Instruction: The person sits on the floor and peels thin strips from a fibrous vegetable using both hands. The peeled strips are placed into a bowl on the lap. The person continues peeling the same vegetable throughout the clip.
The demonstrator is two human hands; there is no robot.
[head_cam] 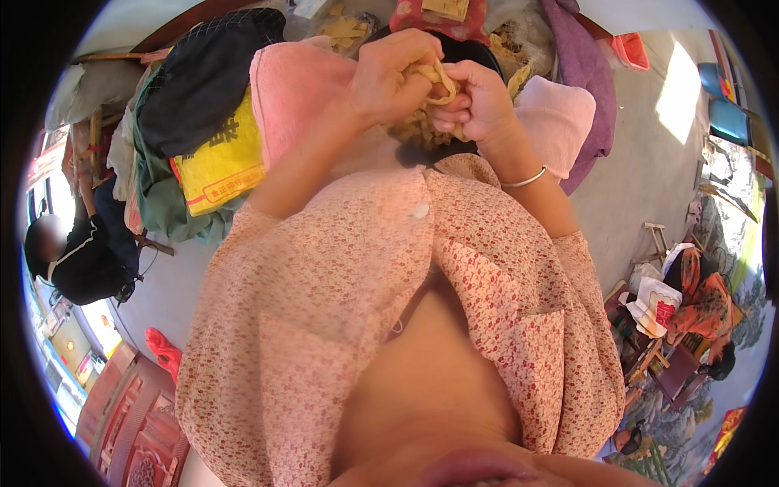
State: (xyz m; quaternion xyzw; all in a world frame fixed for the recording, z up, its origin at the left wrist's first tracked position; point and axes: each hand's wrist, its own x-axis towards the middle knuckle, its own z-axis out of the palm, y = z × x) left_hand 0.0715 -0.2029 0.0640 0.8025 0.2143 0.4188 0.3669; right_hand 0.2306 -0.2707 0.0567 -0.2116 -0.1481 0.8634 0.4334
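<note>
Both my hands are raised in front of my chest, close together. My left hand (395, 79) pinches a pale yellow pliable strip (447, 85), which bends into a loop between the hands. My right hand (478, 100), with a white bangle on its wrist, grips the same strip from the other side. What the strip is made of I cannot tell. Below the hands lie several small pale yellow pieces (420, 129), partly hidden by my fingers, in or over something dark. A pink towel (298, 97) lies beneath my left forearm, and a paler pink cloth (557, 119) lies beside my right wrist.
Plastic bags of yellowish pieces (344, 30) lie beyond my hands, near a red patterned cloth (420, 15). A yellow printed bag (222, 164) and black cloth (207, 79) are at left. A seated person (91, 255) is at far left; another person (706, 310) is at right.
</note>
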